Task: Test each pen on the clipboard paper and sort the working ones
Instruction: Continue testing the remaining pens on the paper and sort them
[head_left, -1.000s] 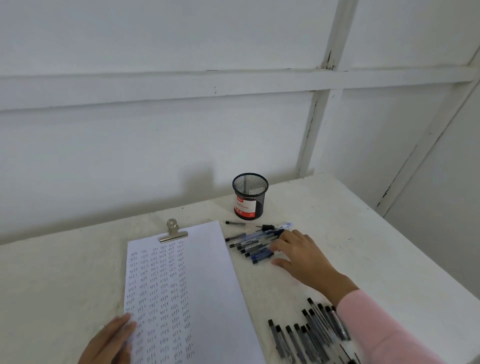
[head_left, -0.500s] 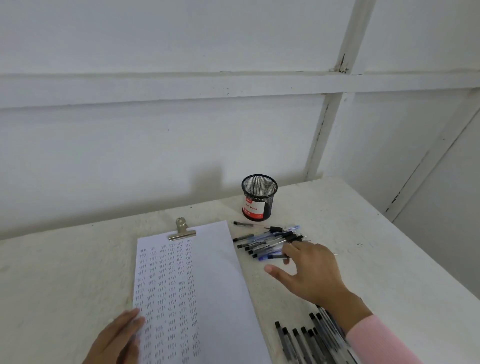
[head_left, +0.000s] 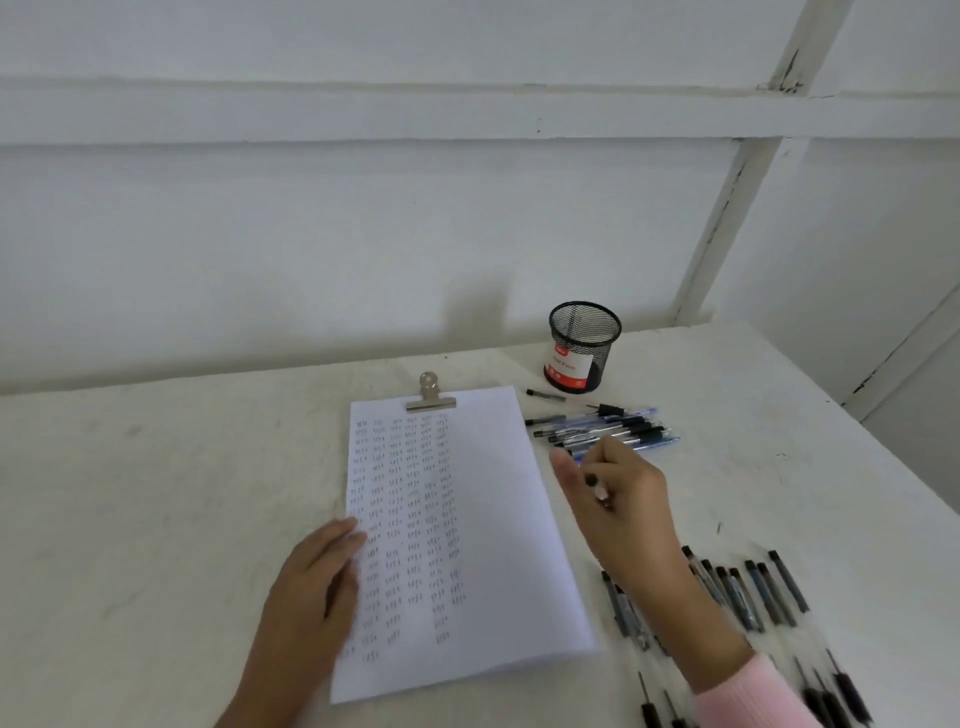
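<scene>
My right hand (head_left: 618, 499) has lifted off the pile (head_left: 608, 428), fingers pinching a pen (head_left: 596, 487); left hand (head_left: 317, 587) flat on the paper (head_left: 498, 519). Scribble lightly beside it.

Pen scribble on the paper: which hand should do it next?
The right. The right hand grips a pen just beside the clipboard paper, while the left hand rests flat on the paper's left edge, likely steadying it.

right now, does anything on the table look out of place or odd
Nothing is spilled or broken. One stray pen lies alone beside the cup, apart from the pile by the paper. The cup looks empty, with pens loose on the table.
</scene>
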